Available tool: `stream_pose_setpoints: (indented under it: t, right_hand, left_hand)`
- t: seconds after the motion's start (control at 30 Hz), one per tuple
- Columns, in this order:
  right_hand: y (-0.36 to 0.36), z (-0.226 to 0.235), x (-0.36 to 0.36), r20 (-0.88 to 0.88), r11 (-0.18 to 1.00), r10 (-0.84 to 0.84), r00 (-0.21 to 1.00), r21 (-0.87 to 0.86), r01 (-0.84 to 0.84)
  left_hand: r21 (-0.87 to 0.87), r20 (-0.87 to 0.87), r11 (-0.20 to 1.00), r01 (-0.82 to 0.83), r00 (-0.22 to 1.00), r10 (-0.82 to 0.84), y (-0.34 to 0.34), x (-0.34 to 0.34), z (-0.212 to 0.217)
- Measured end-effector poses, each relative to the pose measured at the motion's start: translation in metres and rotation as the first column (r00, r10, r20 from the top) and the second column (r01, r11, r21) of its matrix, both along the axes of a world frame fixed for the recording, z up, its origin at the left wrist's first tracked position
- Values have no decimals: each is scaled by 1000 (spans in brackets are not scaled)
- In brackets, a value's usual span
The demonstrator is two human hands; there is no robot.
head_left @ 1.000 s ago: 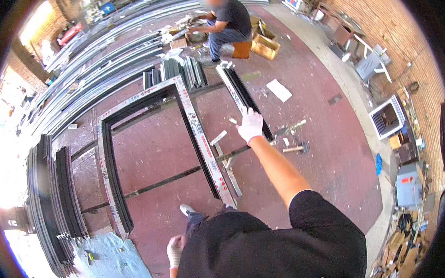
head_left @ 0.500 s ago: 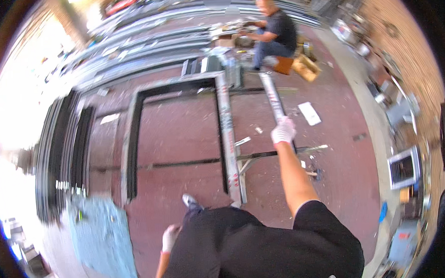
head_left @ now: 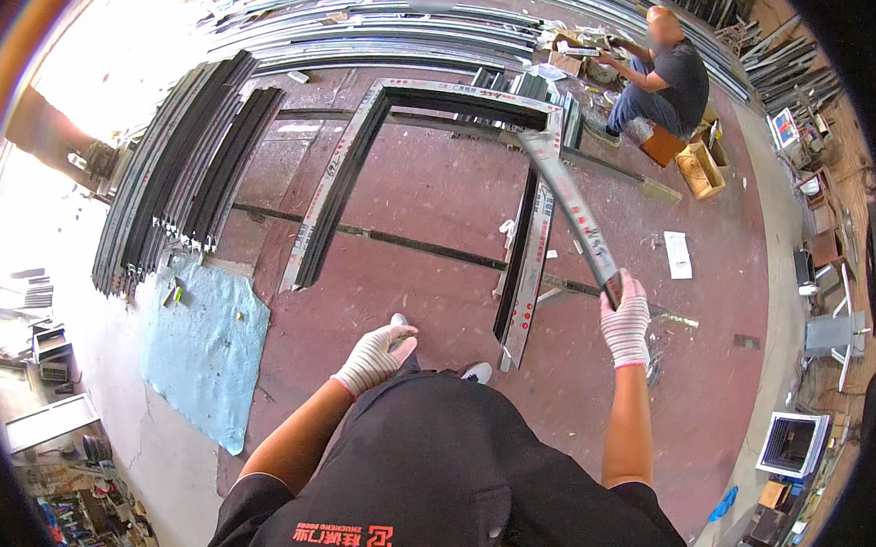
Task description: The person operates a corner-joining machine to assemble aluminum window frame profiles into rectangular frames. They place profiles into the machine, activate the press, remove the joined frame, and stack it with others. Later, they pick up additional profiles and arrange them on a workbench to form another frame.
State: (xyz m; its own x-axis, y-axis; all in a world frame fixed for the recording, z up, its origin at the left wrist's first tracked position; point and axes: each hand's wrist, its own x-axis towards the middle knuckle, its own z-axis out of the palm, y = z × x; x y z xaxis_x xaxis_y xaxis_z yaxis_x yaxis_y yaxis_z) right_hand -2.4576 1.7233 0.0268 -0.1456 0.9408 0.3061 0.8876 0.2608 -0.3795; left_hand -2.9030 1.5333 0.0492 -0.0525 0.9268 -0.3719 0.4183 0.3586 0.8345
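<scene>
We note a long metal bar (head_left: 572, 204), grey with a dark inner channel, held at its near end and rising away from the person toward the far side of the floor. The right hand (head_left: 625, 316), in a white knit glove with a pink cuff, is closed round that near end, fingers wrapped about it. The bar's far end lies over the far right corner of the metal frame (head_left: 355, 170).

We take that frame as our landmark: a large rectangle of the same grey and dark bars, lying flat on the red-brown floor (head_left: 435, 195). The held bar runs along and just above the frame's right side, crossing it at a slant. The left hand (head_left: 375, 354), gloved alike, hangs free near the frame's near edge, fingers loosely curled, holding nothing.

A thin dark strip (head_left: 407, 245) crosses the floor inside the frame. Left of the frame lies a stack of long bars (head_left: 180, 177), dark and grey, and nearer us a pale blue sheet (head_left: 206, 342). Beyond the frame's far edge, more long bars (head_left: 398, 31) lie in rows.

Past the far right corner, a second person (head_left: 659, 78) crouches by a wooden box (head_left: 699, 169). Right of the frame, a white card (head_left: 679, 254) lies on the floor.
</scene>
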Motion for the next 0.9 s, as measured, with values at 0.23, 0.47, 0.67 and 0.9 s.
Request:
stream_pose_setpoints:
  t: [0.23,0.47,0.67,0.9]
  right_hand:
    - [-87,55,-92,-118,890,422,899,-138,-435]
    - [-141,55,-187,24,811,561,828,-217,-543]
    - [-162,60,-251,41,803,548,836,-306,-511]
    - [-183,75,-318,87,877,459,884,-201,-435]
  left_hand:
    - [-80,534,995,-67,839,100,8,3,32]
    - [-330,589,936,-123,748,306,-11,-72,19]
    - [-286,698,907,-310,581,419,-26,-148,-7]
    - [-312,847,941,-134,410,339,-33,-207,-28]
